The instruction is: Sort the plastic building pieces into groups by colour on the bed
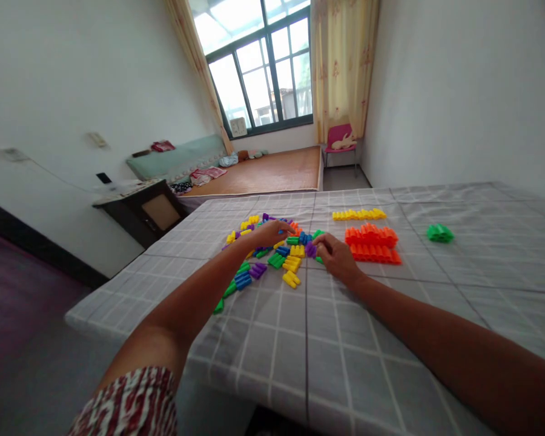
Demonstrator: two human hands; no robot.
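The right hand [336, 254] grips a purple block [310, 249] at its nine o'clock, long axis unclear; the left hand [275, 231], farther off, has that block at four o'clock, over loose blocks [277, 260] on the counter [272, 333], grip untellable.

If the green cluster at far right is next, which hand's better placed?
Right, I'd say: the right hand is nearer the green cluster, while the left hand, over the mixed blocks, would likely cross the right arm.
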